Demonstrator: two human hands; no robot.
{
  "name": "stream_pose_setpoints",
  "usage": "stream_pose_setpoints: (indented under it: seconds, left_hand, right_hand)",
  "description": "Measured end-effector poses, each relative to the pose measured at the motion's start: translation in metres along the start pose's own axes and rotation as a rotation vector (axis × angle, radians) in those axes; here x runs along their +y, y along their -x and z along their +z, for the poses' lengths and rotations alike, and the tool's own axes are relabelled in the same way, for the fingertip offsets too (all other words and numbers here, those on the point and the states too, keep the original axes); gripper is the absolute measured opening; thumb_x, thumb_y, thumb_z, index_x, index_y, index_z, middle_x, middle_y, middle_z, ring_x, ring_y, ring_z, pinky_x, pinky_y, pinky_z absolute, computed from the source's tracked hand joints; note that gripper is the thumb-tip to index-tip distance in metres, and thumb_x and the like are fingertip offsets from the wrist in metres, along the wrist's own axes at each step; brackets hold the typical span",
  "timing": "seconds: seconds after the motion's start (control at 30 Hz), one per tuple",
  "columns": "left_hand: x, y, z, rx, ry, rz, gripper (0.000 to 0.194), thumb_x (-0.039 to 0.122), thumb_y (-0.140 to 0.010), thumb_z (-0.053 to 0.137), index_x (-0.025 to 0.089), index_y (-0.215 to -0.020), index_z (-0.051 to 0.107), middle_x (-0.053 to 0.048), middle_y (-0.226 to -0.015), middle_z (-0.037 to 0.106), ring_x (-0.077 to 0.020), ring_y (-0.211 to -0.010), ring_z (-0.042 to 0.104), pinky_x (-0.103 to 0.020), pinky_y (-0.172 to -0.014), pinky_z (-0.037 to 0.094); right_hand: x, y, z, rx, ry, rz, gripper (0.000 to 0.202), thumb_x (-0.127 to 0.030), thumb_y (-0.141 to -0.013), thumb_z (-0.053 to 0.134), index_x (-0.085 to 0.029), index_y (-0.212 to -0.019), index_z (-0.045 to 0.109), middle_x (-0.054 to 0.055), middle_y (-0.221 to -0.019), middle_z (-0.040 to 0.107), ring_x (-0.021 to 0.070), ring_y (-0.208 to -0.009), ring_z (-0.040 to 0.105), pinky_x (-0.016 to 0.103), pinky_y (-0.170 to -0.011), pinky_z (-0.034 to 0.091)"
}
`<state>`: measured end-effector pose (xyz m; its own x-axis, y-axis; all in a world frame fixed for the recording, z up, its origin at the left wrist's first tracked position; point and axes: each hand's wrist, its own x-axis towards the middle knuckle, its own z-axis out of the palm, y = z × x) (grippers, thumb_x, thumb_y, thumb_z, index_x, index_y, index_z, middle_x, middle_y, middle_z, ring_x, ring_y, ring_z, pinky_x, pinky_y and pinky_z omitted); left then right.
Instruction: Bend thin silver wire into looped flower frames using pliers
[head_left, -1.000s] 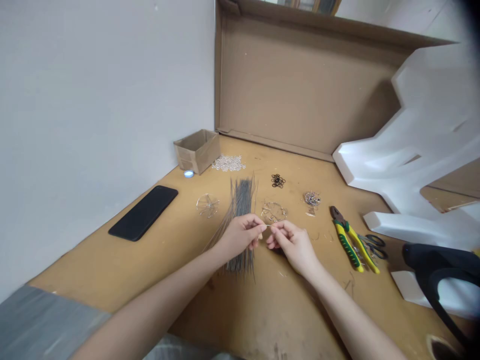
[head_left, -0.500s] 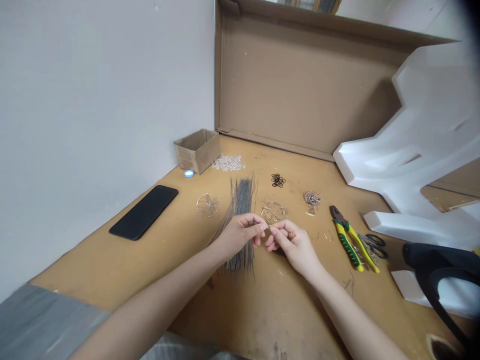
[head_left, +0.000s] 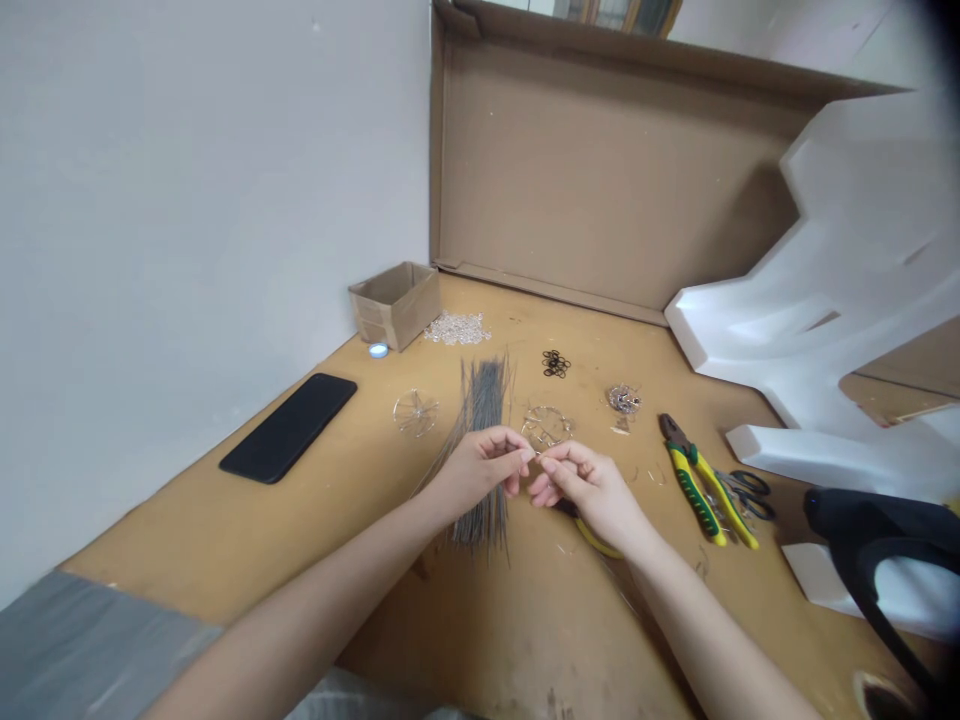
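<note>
My left hand (head_left: 481,470) and my right hand (head_left: 589,487) meet fingertip to fingertip above the table. A short, thin piece of wire (head_left: 537,455) is pinched between them; its exact shape is too small to make out. Below my left hand lies a bundle of grey wires (head_left: 484,400), partly covered by the hand and forearm. Just beyond the fingertips is a round form of bent wire (head_left: 548,411). Under my right hand a yellow-handled tool (head_left: 596,540) shows in part, its head mostly hidden.
To the right lie pliers (head_left: 682,465), scissors (head_left: 750,490) and a wire cluster (head_left: 623,400). Black rings (head_left: 556,364), clear beads (head_left: 457,328) and a small cardboard box (head_left: 397,308) sit farther back. A phone (head_left: 289,428) and wire wheel (head_left: 415,413) lie left. White foam (head_left: 750,310) stands right.
My right hand has shifted and turned very slightly, and more of the yellow-handled tool beneath it shows. Both hands keep their pinch at the same spot.
</note>
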<state>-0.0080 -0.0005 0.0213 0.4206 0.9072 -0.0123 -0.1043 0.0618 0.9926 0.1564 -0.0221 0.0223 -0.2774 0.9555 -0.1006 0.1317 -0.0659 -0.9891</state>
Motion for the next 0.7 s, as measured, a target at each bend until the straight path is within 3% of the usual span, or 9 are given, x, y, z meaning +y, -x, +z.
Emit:
stream_pose_setpoints:
  seconds: [0.13,0.27,0.4,0.57,0.7]
  left_hand:
    - [-0.007,-0.003,-0.005,-0.025,-0.075,0.0,0.018,0.031,-0.074,0.058,0.013,-0.075,0.056,0.004,-0.057,0.053,-0.0047,-0.042,0.045,-0.018,-0.042,0.038]
    - [-0.008,-0.004,-0.007,0.056,-0.133,0.023,0.016,0.029,-0.072,0.058,0.013,-0.073,0.056,0.005,-0.055,0.048,-0.0034,-0.039,0.042,-0.016,-0.039,0.034]
    - [-0.004,-0.006,-0.008,0.072,-0.151,-0.013,0.015,0.028,-0.07,0.058,0.013,-0.07,0.055,0.006,-0.053,0.046,-0.0034,-0.038,0.041,-0.015,-0.036,0.033]
    - [-0.007,-0.009,-0.011,0.051,-0.101,-0.026,0.02,0.032,-0.069,0.06,0.013,-0.07,0.054,0.006,-0.054,0.049,-0.0033,-0.037,0.043,-0.015,-0.036,0.035]
    - [-0.011,-0.011,-0.016,0.02,-0.07,-0.015,0.023,0.035,-0.07,0.06,0.013,-0.075,0.054,0.005,-0.059,0.052,-0.0023,-0.036,0.042,-0.015,-0.035,0.033]
  right_hand:
    - [-0.003,0.0,-0.006,-0.005,0.156,-0.038,0.027,-0.04,-0.083,0.049,-0.015,-0.085,0.059,0.006,-0.074,0.069,0.0147,-0.065,0.065,0.028,-0.063,0.05]
    - [-0.01,0.014,-0.028,0.131,0.748,-0.163,0.027,-0.036,-0.081,0.051,-0.019,-0.1,0.062,0.008,-0.093,0.068,0.0208,-0.084,0.063,0.036,-0.078,0.047]
    - [0.0,0.04,-0.047,-0.058,1.213,-0.165,0.045,-0.032,-0.073,0.059,-0.022,-0.116,0.055,0.01,-0.118,0.058,0.0267,-0.106,0.052,0.042,-0.088,0.041]
    - [0.02,0.057,-0.041,-0.074,1.421,-0.139,0.053,-0.022,-0.068,0.055,-0.019,-0.121,0.051,0.013,-0.121,0.053,0.0279,-0.106,0.05,0.039,-0.083,0.042]
    - [0.02,0.053,-0.031,-0.078,1.504,-0.164,0.056,-0.012,-0.061,0.051,-0.015,-0.117,0.053,0.014,-0.115,0.056,0.0266,-0.096,0.053,0.036,-0.078,0.043]
